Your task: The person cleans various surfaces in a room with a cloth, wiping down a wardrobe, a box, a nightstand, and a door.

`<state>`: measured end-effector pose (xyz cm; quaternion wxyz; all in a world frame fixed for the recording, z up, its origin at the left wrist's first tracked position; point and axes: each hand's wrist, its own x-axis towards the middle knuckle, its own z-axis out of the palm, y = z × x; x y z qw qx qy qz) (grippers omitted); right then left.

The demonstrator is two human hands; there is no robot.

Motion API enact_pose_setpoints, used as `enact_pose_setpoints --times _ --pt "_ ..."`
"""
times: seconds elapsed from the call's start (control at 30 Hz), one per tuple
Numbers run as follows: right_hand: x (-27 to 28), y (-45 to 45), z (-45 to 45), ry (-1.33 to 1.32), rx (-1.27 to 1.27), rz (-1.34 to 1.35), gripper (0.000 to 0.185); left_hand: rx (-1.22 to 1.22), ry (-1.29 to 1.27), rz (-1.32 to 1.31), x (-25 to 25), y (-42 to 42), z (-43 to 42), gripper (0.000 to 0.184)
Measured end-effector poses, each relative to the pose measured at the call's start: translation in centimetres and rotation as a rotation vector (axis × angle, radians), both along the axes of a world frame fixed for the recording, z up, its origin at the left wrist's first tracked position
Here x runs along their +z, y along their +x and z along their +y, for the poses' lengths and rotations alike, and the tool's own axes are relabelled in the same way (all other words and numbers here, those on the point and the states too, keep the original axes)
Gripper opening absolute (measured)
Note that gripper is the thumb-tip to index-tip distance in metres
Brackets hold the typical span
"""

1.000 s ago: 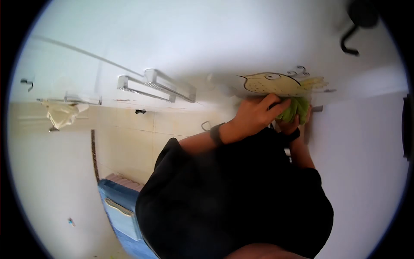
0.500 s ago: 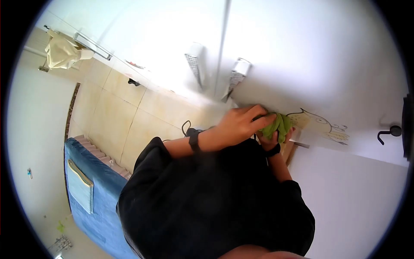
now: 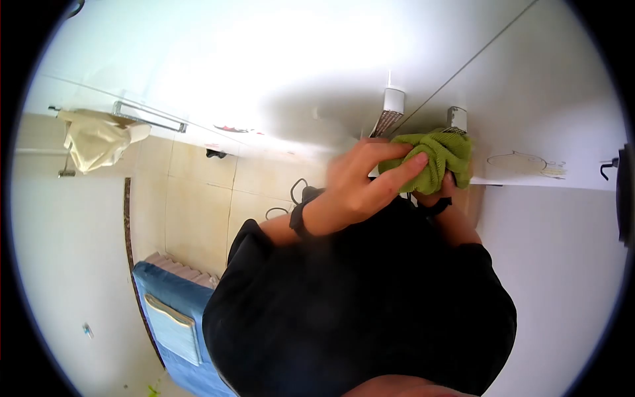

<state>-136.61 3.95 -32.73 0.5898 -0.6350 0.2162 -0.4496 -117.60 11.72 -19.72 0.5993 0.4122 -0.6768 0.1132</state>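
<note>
A crumpled green cloth [image 3: 436, 155] is bunched between my two hands, in front of a white door panel. My left hand [image 3: 360, 188] grips its left side, with fingers and thumb pressed into the folds. From below and to the right, my right hand [image 3: 440, 192] holds the cloth, which hides most of its fingers. Just beyond the cloth is a metal handle [image 3: 457, 119] on the white panel, its lower part covered. A second handle [image 3: 393, 102] stands to its left, above my left hand.
A blue bed [image 3: 178, 317] with a light blue pad lies at lower left. A cream cloth bag [image 3: 99, 142] hangs at upper left near a long bar handle [image 3: 149, 118]. Dark cable [image 3: 297, 192] lies by my left forearm. A black hook [image 3: 608, 169] is at far right.
My view has turned, so the handles and panel seam appear farther right. The green cloth is up against the right handle and shows larger, more bunched, with both hands still on it.
</note>
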Motion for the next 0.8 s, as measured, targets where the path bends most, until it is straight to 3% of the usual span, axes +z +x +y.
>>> enact_pose_setpoints --times 0.03,0.07,0.17,0.23,0.3,0.5,0.6,0.73,0.8 --pt "-0.9 -0.2 0.2 -0.032 -0.001 0.051 0.047 -0.011 0.039 -0.006 -0.7 0.1 -0.1 0.045" --pt "-5.4 -1.2 0.0 -0.193 -0.139 0.238 0.048 -0.019 0.079 -0.013 -1.6 0.2 0.0 0.046" --pt "-4.7 0.8 0.8 -0.471 -0.306 0.288 0.064 -0.038 0.209 -0.070 -3.3 0.9 0.4 0.048" --pt "-1.7 2.5 0.1 -1.249 -0.663 0.303 0.076 -0.045 0.309 -0.101 -3.6 1.4 0.7 0.048" --pt "0.5 3.8 1.0 -1.236 -0.757 0.367 0.079 -0.046 0.430 -0.109 -3.5 1.8 1.1 0.049" --pt "-2.7 4.2 0.7 -1.022 -0.933 0.290 0.081 -0.157 0.212 -0.044 -0.5 3.3 0.5 0.050" --pt "0.2 7.2 1.3 -0.948 -1.080 0.191 0.083 -0.183 0.133 -0.025 1.1 3.9 0.0 0.049" --pt "2.9 8.7 2.1 -1.042 -1.154 0.312 0.080 -0.195 0.131 0.015 0.7 4.8 -0.2 0.049" --pt "6.1 9.1 3.0 -1.157 -1.114 0.344 0.069 -0.229 0.172 0.058 -0.3 5.2 -0.1 0.049"
